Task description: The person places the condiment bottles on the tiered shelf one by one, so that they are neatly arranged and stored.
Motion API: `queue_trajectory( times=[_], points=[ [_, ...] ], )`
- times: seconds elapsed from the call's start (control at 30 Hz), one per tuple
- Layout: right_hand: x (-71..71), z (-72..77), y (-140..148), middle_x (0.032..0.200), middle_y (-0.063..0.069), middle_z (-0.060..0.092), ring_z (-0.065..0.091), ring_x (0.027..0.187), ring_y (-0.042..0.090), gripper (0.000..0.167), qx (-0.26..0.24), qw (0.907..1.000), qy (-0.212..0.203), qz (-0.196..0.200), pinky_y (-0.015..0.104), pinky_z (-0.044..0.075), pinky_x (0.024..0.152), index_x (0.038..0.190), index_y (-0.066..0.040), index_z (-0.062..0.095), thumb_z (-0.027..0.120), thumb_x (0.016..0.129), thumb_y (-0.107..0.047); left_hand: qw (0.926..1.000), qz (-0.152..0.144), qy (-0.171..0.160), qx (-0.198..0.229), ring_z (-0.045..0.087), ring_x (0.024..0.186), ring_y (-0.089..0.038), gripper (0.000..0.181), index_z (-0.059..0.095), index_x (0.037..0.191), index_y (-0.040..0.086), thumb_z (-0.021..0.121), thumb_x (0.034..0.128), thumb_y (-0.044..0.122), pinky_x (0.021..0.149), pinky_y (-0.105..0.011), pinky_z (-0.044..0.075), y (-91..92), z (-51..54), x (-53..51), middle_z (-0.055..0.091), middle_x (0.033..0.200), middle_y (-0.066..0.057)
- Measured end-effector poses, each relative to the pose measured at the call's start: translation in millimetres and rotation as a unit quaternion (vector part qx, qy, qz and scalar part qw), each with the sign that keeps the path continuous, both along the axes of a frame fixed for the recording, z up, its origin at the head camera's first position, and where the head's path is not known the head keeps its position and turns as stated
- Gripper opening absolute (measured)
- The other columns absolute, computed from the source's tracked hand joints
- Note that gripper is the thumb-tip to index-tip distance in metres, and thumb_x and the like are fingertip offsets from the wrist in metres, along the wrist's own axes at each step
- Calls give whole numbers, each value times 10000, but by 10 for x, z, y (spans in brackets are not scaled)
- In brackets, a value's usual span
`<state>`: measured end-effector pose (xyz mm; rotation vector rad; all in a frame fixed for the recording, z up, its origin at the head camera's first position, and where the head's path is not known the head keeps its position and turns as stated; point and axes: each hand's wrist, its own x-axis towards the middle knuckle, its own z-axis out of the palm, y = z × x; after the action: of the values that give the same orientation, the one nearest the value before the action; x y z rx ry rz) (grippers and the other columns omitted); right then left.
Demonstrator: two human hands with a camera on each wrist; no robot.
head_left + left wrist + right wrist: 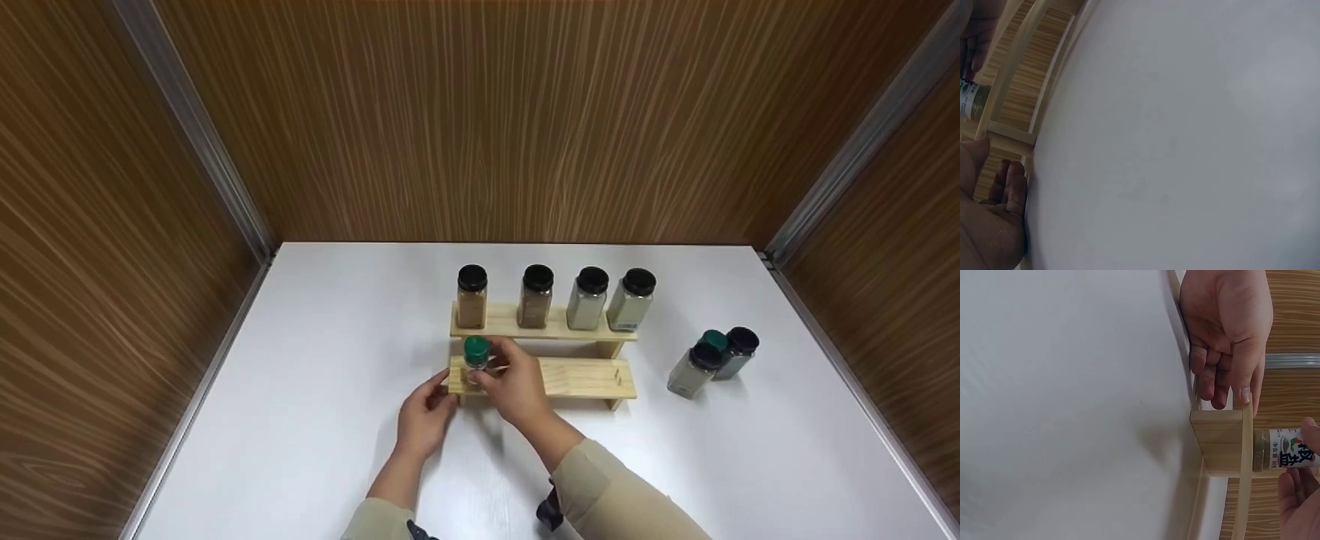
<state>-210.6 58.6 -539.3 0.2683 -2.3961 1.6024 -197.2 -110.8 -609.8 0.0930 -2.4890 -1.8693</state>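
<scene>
pinching green-capped jar point(475, 352), right hand point(520, 386) slanting leftward, seemingly half-curled

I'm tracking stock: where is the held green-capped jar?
In the head view, the green-capped spice jar is in the right-hand grip at the left end of the lower shelf, in front of the leftmost black-capped jar.

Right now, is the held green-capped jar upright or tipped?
Upright: right hand holds the green-capped jar cap up, base toward the lower shelf.
</scene>
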Motion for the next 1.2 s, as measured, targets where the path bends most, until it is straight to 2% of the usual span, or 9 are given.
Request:
queue_trajectory(
  times=[0.23,0.47,0.7,0.83,1.03,1.2],
  points=[
    [-14,-8,-45,1064,117,746,726,938,265,431,-54,10000,-54,-25,347,629,841,1221,-16,702,877,830,39,10000,-33,-7,-30,669,1081,-278,432,672,1422,65,709,993,41,981,-440,550,1,4,5,724,1156,-128],
    [-9,-33,-78,1112,127,720,730,967,289,445,-21,9999,152,-41,377,634,845,1220,-22,707,857,815,87,9999,16,101,-59,674,1064,-280,427,683,1401,52,712,978,5,976,-439,554,7,6,-1,724,1110,-111],
    [-15,-53,-118,1120,139,720,732,978,280,419,-96,9999,50,-65,348,629,861,1220,-3,712,841,832,92,10000,43,76,0,677,1079,-289,424,682,1401,49,713,980,6,986,-446,558,9,-3,-1,724,1132,-129],
    [-4,-98,-116,1131,152,722,734,967,280,407,-70,9999,-43,-74,382,631,862,1225,15,706,821,843,98,10000,65,55,14,674,1073,-278,425,684,1402,55,716,981,6,973,-444,565,19,-7,-8,722,1139,-123],
    [57,-180,-16,1149,217,700,713,996,347,497,-279,9995,-104,-95,453,622,891,1288,60,659,818,820,112,9999,84,-62,80,654,1070,-260,427,682,1409,64,726,987,24,965,-426,558,24,12,-1,708,1146,-116],
    [152,-224,158,1172,266,676,697,1042,386,539,-548,9979,-137,-328,451,610,932,1314,84,625,819,812,121,9998,73,-159,126,642,1107,-266,440,663,1434,71,720,998,41,993,-432,548,10,20,9,697,1181,-123]
  ],
)
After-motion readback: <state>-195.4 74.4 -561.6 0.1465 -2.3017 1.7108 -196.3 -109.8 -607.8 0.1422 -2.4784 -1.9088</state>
